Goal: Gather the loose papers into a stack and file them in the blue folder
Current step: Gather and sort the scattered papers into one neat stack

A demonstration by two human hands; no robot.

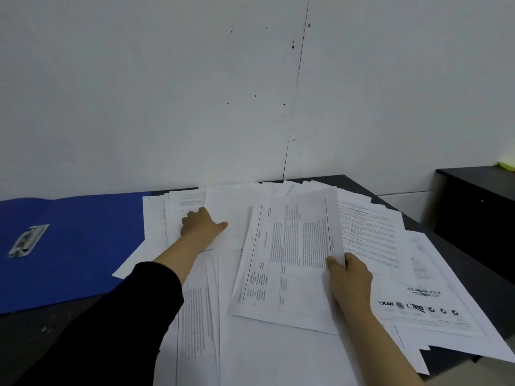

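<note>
right hand (349, 277) pinching sheet bundle (287, 260); left hand (199, 222) fingers curled onto far papers (192, 203). risk: sheets near table edge (457, 355) slide off when dragged.

Matt white paper sheets (292, 246) (printed), smooth blue folder (83, 246)

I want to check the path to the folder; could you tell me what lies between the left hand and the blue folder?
In the head view, only overlapping loose papers lie between the left hand and the blue folder.
</note>
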